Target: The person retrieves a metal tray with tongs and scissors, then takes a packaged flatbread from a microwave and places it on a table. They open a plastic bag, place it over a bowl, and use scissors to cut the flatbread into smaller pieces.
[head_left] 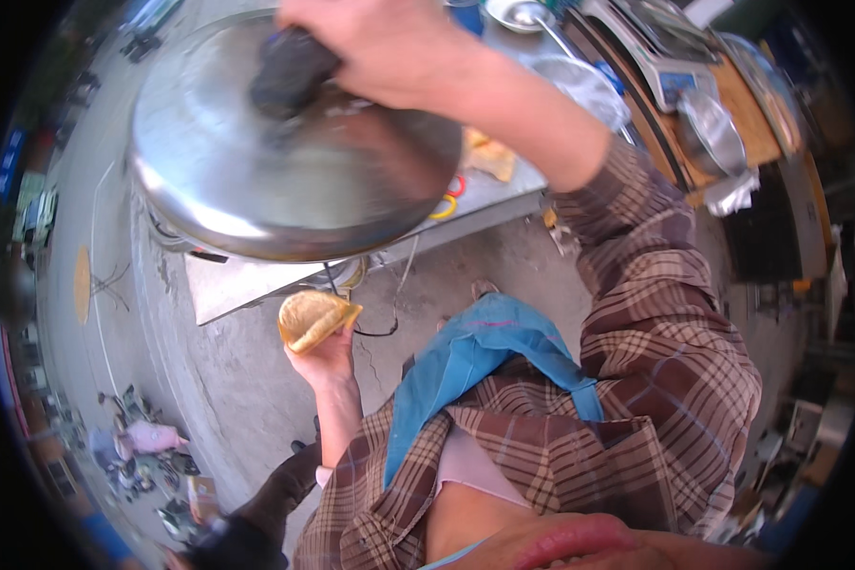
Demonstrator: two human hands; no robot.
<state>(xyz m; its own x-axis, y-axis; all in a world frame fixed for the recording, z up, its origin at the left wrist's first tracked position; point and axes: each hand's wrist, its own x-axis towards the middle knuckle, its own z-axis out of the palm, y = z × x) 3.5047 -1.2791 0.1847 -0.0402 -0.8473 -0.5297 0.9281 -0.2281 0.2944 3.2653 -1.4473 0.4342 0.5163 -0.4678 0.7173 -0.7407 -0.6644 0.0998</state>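
My right hand (389, 47) is closed round the dark knob (294, 74) of a large round metal lid (199, 142). The lid's shiny dome fills the upper left and hides what lies beneath it. Lower down, my left hand (323, 363) holds a folded, golden-brown flatbread (312, 316), pinched from below and just short of the lid's near rim. Whether anything is inside the fold I cannot tell. To the right of the lid, another piece of flatbread (489, 155) lies on the metal worktop (513, 190).
Beside the lid are a red ring (458, 185) and a yellow ring (443, 206), perhaps scissor handles. A bowl with a ladle (522, 13), a scale (670, 81) and a metal bowl (711, 133) stand at the upper right. A cable (407, 271) hangs below the worktop. Parked vehicles line the left.
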